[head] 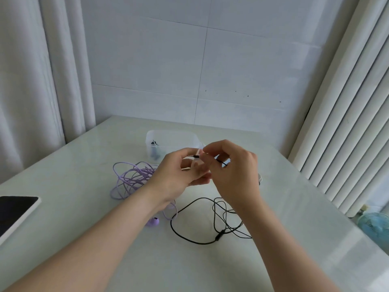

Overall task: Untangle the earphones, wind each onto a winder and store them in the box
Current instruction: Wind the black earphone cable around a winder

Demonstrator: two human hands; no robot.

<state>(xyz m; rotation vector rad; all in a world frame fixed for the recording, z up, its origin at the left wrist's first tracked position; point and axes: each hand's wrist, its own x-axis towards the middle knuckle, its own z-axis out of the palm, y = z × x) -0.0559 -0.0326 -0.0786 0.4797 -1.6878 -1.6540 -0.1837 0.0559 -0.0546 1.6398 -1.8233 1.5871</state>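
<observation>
Both hands are raised above the middle of the table. My left hand [181, 173] holds a small pale, translucent winder [196, 160] between thumb and fingers. My right hand [231, 167] pinches the end of the black earphone cable [189, 237] against the winder; the rest of that cable lies in loose loops on the table below my right wrist. A tangled purple earphone cable [130, 178] lies to the left, its purple earbud [153, 221] near my left forearm. The clear plastic box [174, 135] stands behind my hands, with something dark inside.
A dark-screened tablet [14, 213] with a white edge lies at the table's left edge. A small white object [260, 178] peeks out past my right hand. Curtains hang left, a white radiator stands right, and a blue fan [374, 226] sits low at the right.
</observation>
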